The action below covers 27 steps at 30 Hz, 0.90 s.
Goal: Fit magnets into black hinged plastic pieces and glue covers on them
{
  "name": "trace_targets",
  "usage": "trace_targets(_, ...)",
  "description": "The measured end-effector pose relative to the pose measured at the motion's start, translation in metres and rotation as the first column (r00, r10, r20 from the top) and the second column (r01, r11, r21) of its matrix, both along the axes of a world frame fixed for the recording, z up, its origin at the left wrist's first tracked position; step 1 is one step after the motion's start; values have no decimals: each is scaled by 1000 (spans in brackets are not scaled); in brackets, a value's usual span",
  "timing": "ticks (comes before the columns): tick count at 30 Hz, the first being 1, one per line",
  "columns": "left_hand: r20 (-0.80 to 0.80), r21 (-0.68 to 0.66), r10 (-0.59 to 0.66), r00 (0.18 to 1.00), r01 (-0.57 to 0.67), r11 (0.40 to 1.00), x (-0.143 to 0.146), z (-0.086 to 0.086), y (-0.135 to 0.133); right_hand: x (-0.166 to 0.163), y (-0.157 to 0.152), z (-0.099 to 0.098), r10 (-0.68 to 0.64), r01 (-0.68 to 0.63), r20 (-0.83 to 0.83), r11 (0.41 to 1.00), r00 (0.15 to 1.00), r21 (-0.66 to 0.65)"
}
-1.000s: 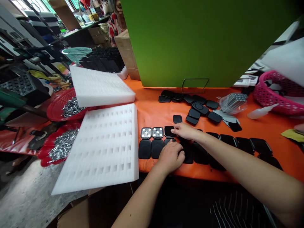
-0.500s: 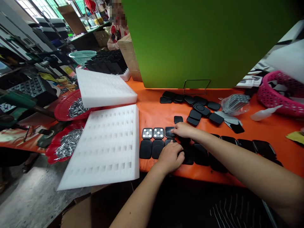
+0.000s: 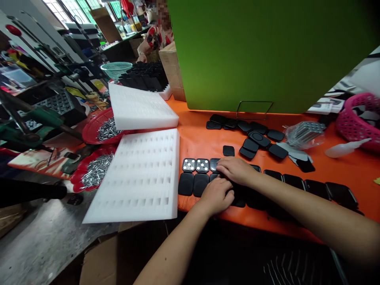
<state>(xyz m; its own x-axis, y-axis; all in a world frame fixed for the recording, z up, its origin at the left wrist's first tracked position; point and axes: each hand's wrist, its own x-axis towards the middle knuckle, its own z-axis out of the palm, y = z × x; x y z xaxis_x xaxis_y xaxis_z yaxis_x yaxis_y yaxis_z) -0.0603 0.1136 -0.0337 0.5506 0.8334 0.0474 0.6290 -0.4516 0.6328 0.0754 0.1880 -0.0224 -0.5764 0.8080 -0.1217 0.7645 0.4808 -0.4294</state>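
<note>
A row of black hinged cases lies unfolded on the orange table. Two at the left end have upper halves with white round dots, such as this dotted case (image 3: pixel 202 165). Beside them, the third case (image 3: pixel 214 164) has a plain black face in its upper half. My right hand (image 3: pixel 236 170) presses its closed fingers against that half's right side. Just below, my left hand (image 3: pixel 216 194) is curled over the case's lower half, with the fingertips partly hidden. A loose square black pad (image 3: pixel 228 151) lies behind my right hand.
Black pads (image 3: pixel 250 144) are piled toward the back, near a bag of metal parts (image 3: pixel 305 134) and a squeeze bottle (image 3: pixel 346 148). White foam blocks (image 3: pixel 139 174) and red trays of metal pieces (image 3: pixel 96 172) stand left. A green panel (image 3: pixel 252 55) rises behind; a person (image 3: pixel 157 37) sits beyond.
The view has swung slightly left. My right hand has gone from pinching at the third case's upper half to lying lower with fingers pressed on its side. My left hand stays near the lower half.
</note>
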Motion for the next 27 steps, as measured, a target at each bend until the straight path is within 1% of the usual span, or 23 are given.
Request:
trace_targets(2,26,-1,-9,1000,9,1000,0,0,0,7,-8,-5,136,-136,-109,991,985,6)
trace_targets(3,39,-4,-15,999,15,1000,-1,1,1,9,-10,-7,159,-161,-125,987,979,-6)
trace_targets(6,52,-25,-33,998,34,999,-2,2,1,12,-10,-11,168,-172,-115,985,979,-29)
trace_targets(10,38,-59,-33,999,35,998,-2,3,2,10,-7,-10,179,-185,-107,982,978,-42)
trace_targets(14,43,-50,-31,999,34,998,0,4,2,5,-4,-9,160,-174,-133,980,978,-101)
trace_targets(15,37,-47,-24,999,26,999,0,5,3,5,-3,-9,116,-137,-162,982,980,-131)
trace_targets(16,29,-43,-15,999,16,999,1,6,3,6,-2,-8,42,-75,-196,984,980,-164)
trace_targets(18,18,-30,4,1000,-4,1000,1,7,3,11,-2,-4,-144,92,-254,974,956,-208)
trace_targets(20,19,-17,30,999,-30,999,2,9,2,21,-9,1,-295,245,-284,949,912,-199)
trace_targets(21,22,-12,50,999,-49,999,2,9,1,28,-15,4,-326,280,-294,942,899,-188)
trace_targets(22,25,-10,73,997,-72,997,3,9,-2,34,-22,7,-318,269,-305,944,898,-192)
trace_targets(23,28,-10,97,995,-97,995,4,9,-4,40,-31,10,-289,228,-316,949,904,-217)
trace_targets(25,37,-16,159,987,-158,987,6,10,-12,49,-50,14,-189,92,-329,953,925,-289)
trace_targets(26,45,-22,192,980,-191,981,7,10,-17,51,-58,16,-152,41,-327,946,933,-323)
trace_targets(27,56,-30,222,974,-220,975,7,11,-22,52,-65,18,-139,20,-321,937,937,-348)
